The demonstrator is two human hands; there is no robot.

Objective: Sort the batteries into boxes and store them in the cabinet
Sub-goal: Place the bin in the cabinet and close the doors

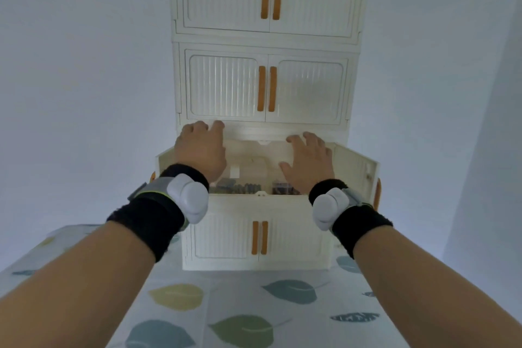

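- Head view, nearest first: the table (254, 302) wears a leaf-print cloth, bare of batteries or boxes where it shows.
- Two forearms reach forward, each with one black wristband and one white tracker.
- The left hand (202, 150) has its fingers curled over the top far edge of the clear box (254, 169); it looks to be gripping that box, though the contact is partly hidden.
- The right hand (309, 162) lies flatter, fingers spread on the box's right side, pressing or steadying rather than clenched.
- One clear box shows, sitting inside the open compartment of the cabinet (262, 37), with dark batteries (248, 188) along its bottom; they are too blurred to count.
- The cabinet has four tiers in view: three shut, one open with both doors swung out. Six orange handles show fully on the shut doors.
- Risk, as I judge it: the box could catch on the compartment's upper lip or tilt if the hands push unevenly, spilling batteries.
- A shove too hard could shift the whole cabinet on the cloth.
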